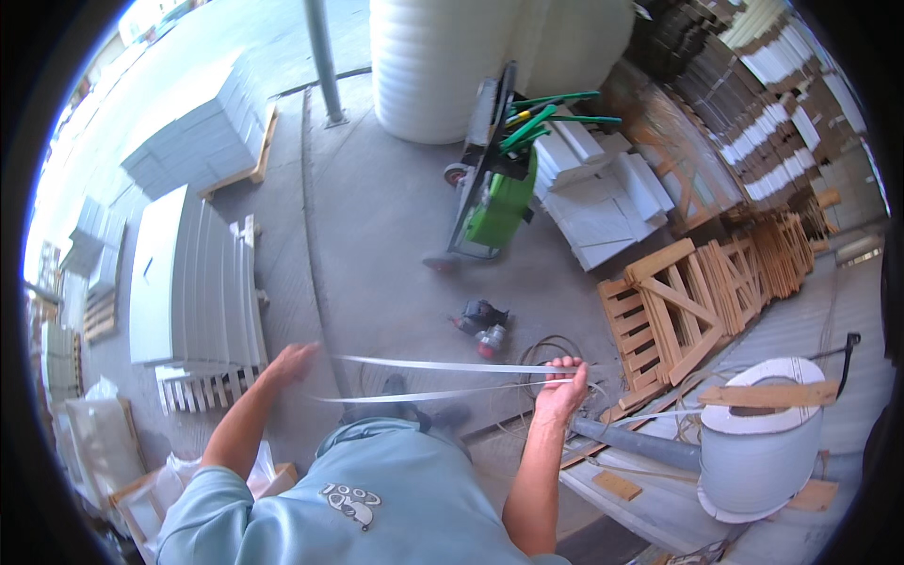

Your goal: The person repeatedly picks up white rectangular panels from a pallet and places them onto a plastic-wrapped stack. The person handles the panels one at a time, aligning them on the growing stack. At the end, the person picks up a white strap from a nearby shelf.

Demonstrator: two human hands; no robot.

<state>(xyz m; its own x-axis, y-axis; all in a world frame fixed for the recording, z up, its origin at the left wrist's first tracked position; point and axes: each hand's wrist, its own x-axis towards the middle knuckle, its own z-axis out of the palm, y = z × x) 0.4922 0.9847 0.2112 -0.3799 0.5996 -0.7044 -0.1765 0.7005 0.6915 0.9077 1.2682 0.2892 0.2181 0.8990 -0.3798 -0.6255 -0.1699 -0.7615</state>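
White plastic strapping band stretches in two strands across the front of my body. At its right end the fingers of my right hand are closed around the band. My left hand is held out by the left ends of the strands, smeared by motion, so its grip does not show clearly. From near my right hand a length of band runs right toward a large white strapping roll. On the floor ahead lies a black and grey hand-held power tool with a red end.
Stacked white boxes stand on a pallet at left, with another pallet load behind. Ahead are a green cart, white blocks and a big foam roll. Wooden pallets lean at right; a grey pipe lies nearer.
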